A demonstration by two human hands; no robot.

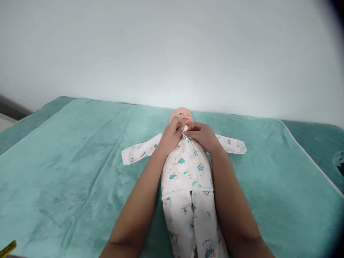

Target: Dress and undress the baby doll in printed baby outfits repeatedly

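A baby doll (180, 111) lies on its back, its head toward the wall. It wears a white printed long-sleeved top (185, 168) with both sleeves spread out, and matching trousers (182, 225). My left hand (173, 136) is closed at the neck of the top, pinching the fabric near the collar. From the other side my right hand (201, 135) pinches the same front edge, its fingertips close to those of my left. A raised white bit of collar shows between them. The fingers and collar hide the doll's neck.
A light green blanket (80, 172) covers the surface, with darker green cloth (309, 143) beyond its white-trimmed edges. A pale wall (161, 50) rises directly behind the doll. At the lower left corner a yellow-and-black strip (8, 248) pokes into view.
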